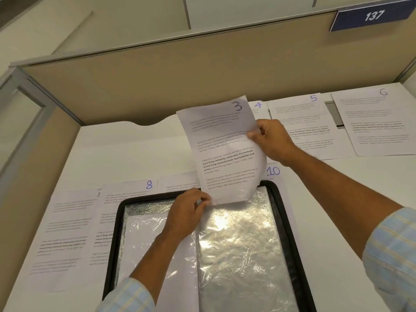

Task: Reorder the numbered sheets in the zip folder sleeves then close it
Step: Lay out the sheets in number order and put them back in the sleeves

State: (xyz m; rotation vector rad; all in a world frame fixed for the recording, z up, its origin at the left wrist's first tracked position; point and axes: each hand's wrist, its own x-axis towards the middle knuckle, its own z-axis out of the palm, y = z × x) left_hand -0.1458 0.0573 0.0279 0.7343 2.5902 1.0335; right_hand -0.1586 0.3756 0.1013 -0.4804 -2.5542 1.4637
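— Several items to log, largest first. What carries them?

— White tabletop (pixel 139 152), bounded at the back by a tan partition (pixel 180 86) bearing a blue plate marked 137 (pixel 372 15).

— And the folder?

— Black-edged zip folder (pixel 116 244) lies open at the near edge, its clear sleeves (pixel 243 244) crinkled and glaring under the light.

— Loose sheets?

— Sheets 4 (pixel 258 105), 5 (pixel 301 113) and 6 (pixel 378 122) are laid in a row at the far right. Sheets 7 (pixel 67 233) and 8 (pixel 126 192) lie to the left, partly under the folder; sheet 10 (pixel 273 171) shows just beyond its far right corner.

— The sheet in hand?

— Sheet 3 (pixel 225 149) is held upright and tilted above the folder's far edge, its lower end at the mouth of the right-hand sleeve.

— Hands?

— Right hand (pixel 272 140) has its grip pinching the sheet's right edge. Left hand (pixel 186 212) has its grip pinched at the sheet's lower left corner, where it meets the sleeve top. Both sleeves are pale striped cloth.
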